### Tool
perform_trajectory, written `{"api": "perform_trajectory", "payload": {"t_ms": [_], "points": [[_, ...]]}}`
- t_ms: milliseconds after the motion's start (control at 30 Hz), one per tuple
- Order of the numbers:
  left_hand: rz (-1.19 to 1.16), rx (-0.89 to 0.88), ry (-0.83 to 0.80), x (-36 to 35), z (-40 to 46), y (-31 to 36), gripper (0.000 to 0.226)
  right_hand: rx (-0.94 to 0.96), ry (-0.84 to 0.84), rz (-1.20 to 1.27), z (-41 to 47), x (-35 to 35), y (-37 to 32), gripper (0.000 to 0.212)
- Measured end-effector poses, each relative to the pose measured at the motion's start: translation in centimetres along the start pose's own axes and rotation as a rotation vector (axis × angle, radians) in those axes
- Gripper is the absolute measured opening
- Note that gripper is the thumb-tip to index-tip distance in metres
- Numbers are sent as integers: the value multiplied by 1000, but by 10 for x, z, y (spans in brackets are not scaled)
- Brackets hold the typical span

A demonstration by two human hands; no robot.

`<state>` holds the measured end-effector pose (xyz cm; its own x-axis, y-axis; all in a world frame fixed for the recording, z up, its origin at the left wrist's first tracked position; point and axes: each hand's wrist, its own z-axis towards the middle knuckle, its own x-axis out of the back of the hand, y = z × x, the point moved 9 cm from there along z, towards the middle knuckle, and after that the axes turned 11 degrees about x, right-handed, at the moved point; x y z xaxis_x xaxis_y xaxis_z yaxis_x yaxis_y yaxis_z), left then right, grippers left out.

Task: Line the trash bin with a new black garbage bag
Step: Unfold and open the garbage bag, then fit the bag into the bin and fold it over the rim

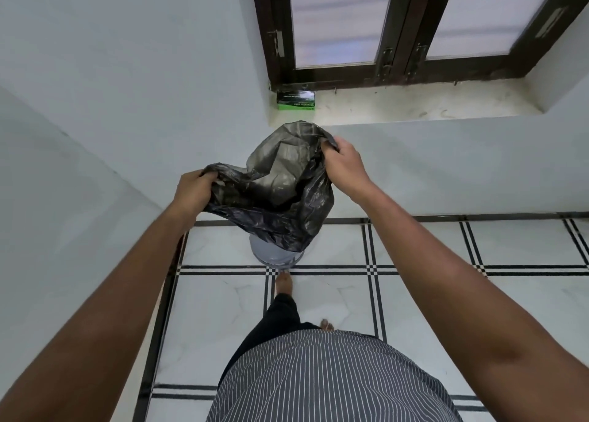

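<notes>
Both hands, left hand (194, 190) and right hand (342, 163), fingers curled, pinching the black garbage bag (274, 192) mouth. Below the fingers, grey trash bin (271, 255). Better to spread wide, then lower evenly.

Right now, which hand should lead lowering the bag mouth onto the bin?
Probably left. The left hand grips the black bag lower, nearer the grey bin; the right hand holds its edge higher.
</notes>
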<state>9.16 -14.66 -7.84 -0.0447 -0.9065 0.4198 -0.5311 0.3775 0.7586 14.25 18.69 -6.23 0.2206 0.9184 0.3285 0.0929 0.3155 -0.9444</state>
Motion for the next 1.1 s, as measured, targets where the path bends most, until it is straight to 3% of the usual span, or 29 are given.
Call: {"api": "perform_trajectory", "payload": {"t_ms": [267,433,533,667,767,933,1000,1100], "points": [[39,106,-140,-37,17,-28,19,-119,-120,28,-1,-25,45,39],[313,239,-355,-75,32,-85,20,-315,-183,121,-18,-62,100,45],[357,350,-368,-87,45,-131,22,-436,-212,167,-38,-92,134,45],[85,545,-396,-107,48,-177,25,-535,-255,243,-62,-130,161,84],[-124,646,-396,-121,61,-208,26,-592,-206,249,-65,-149,188,97],[-406,711,-287,-133,105,-246,29,-697,-64,269,-50,-176,245,90],[-462,713,-235,-136,128,-259,28,-746,-21,294,-39,-190,272,94],[-517,715,-176,-142,166,-278,26,-792,2,317,-14,-213,307,83]]}}
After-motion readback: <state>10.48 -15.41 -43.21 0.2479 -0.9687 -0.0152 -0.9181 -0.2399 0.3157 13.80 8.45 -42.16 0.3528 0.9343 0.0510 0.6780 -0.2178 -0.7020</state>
